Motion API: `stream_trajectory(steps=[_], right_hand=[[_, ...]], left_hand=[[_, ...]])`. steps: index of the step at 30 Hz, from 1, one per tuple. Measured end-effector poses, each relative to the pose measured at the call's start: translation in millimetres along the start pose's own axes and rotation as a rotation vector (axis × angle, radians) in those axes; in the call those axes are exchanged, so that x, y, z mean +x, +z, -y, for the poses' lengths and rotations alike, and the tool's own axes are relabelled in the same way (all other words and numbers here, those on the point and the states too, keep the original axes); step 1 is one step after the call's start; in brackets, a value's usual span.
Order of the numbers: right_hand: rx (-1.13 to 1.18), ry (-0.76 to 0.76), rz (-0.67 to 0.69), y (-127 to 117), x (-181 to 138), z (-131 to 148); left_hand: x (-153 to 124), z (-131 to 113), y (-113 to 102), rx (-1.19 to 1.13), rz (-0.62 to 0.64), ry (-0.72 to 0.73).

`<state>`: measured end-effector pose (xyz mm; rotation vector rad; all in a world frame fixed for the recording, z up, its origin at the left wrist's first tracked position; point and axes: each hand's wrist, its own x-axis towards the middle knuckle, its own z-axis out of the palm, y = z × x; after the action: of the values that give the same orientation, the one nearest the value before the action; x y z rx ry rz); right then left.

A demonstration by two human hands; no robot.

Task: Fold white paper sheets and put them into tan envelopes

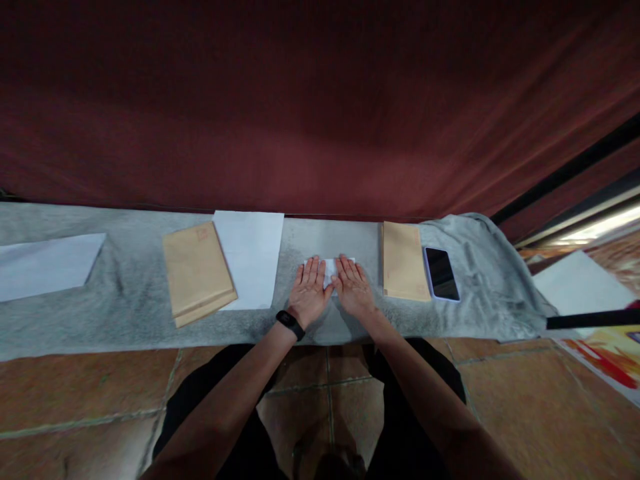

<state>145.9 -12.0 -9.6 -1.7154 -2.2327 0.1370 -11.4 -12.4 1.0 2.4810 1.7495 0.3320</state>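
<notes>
A small folded piece of white paper (329,270) lies on the grey cloth in front of me, mostly covered by both hands. My left hand (310,291) rests flat on its left part, fingers stretched out and pointing away from me. On its right part my right hand (352,287) lies flat too, fingers extended. The two thumbs almost meet over the middle of the paper. Left of my hands are white sheets (253,257), partly under a stack of brown envelopes (197,270). To the right lies another stack of brown envelopes (404,260).
A phone (443,273) lies beside the right envelopes. More white paper (47,267) sits at the far left. The grey cloth (133,267) covers a long narrow surface against a dark red cloth wall (320,133). Tiled floor (85,387) shows below; a dark bar (590,320) stands at the right.
</notes>
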Motion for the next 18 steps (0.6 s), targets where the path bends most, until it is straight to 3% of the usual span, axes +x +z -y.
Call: stream_trajectory(steps=[18], right_hand=[[-0.039, 0.063, -0.102, 1.4, -9.0, -20.6]], left_hand=[[-14.8, 13.6, 3.4, 0.041, -0.046, -0.041]])
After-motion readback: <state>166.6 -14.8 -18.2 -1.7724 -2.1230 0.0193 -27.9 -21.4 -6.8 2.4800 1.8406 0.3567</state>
